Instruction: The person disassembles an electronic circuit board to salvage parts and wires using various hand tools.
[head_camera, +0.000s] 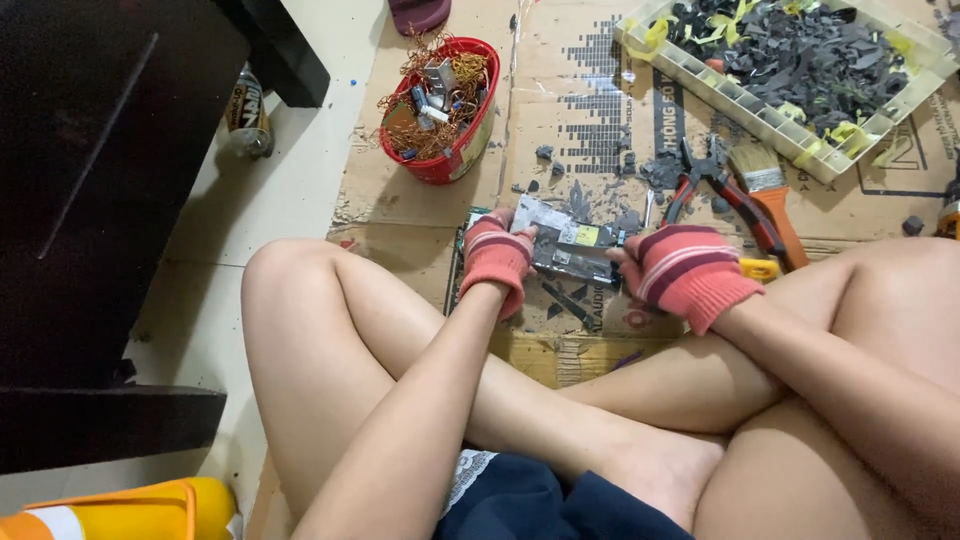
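Observation:
Both my hands wear red striped knit gloves. My left hand (495, 255) grips the left end of a flat grey metal electronic part (567, 246) with a yellow sticker. My right hand (685, 270) grips its right end. The part is held just above flattened cardboard (590, 110) on the floor, in front of my crossed bare legs. Dark scraps lie around it.
A red bowl (440, 165) of copper wire and small parts stands at the upper left. Red-handled pliers (722, 190) and a paintbrush (770, 195) lie at right. A white tray (760, 115) of dark scraps sits top right. Dark furniture (90, 200) and a can (246, 115) are left.

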